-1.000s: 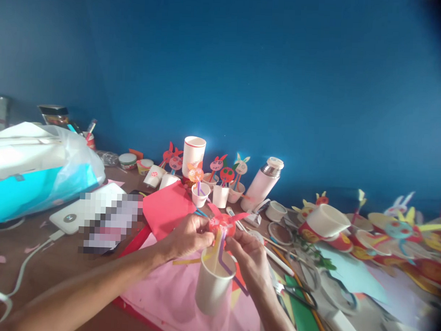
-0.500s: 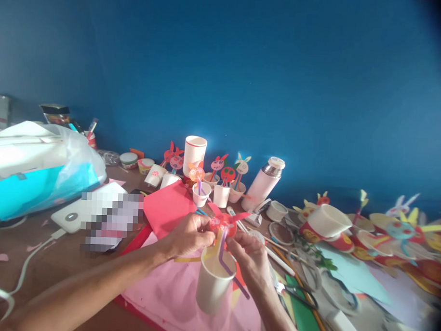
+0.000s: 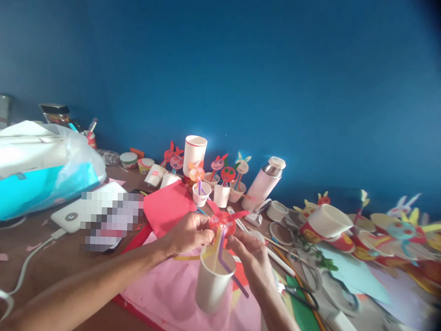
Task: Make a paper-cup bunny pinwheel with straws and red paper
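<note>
A red paper rabbit face [image 3: 224, 222] with two long ears sits above a white paper cup [image 3: 213, 291]. My left hand [image 3: 192, 234] pinches the face's left edge, and my right hand [image 3: 247, 246] pinches its right edge. Below the face, a yellow straw [image 3: 216, 245] and a purple straw [image 3: 222, 252] run down into the cup. A bent purple end pokes out low on the cup's right side; a yellow piece [image 3: 187, 258] sticks out at the left. The cup stands upright on pink paper [image 3: 165, 286].
Behind stand small cups with finished paper faces [image 3: 228, 174], a tall stack of cups [image 3: 195, 155] and a pink thermos [image 3: 265, 184]. Scissors [image 3: 303, 295], tape rolls and decorated cups [image 3: 327, 227] crowd the right. A power bank [image 3: 74, 217] and a plastic bag [image 3: 79, 165] lie left.
Both hands keep hold of the red face, which has tipped slightly, its right ear now a little lower. The cup has hardly moved.
</note>
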